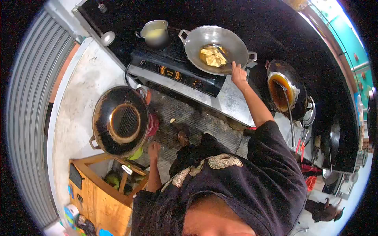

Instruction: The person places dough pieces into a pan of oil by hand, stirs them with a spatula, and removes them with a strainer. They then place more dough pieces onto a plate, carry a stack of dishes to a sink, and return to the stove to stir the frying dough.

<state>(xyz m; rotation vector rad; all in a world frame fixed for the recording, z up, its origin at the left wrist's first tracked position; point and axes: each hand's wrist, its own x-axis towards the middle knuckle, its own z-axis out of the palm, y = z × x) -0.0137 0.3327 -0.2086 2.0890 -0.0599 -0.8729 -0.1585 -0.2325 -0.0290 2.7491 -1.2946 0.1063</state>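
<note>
My right hand (238, 74) is closed around the handle of a utensil (223, 55) at the right rim of a large silver wok (192, 48). The utensil's far end lies among pale yellow pieces (214, 58) in the bottom of the wok. The wok sits on the right part of a black gas stove (169, 72). My left hand (154, 149) hangs low at my left side, near a large dark wok (125, 120), with its fingers curled. Whether it holds anything is too small to make out.
A small pot (155, 33) with yellowish contents stands on the stove's left part. At the right, a dark wok (287, 88) holds brown oil and a long ladle (291, 118). A wooden cabinet (98, 192) stands lower left, and a ladle (108, 38) lies upper left.
</note>
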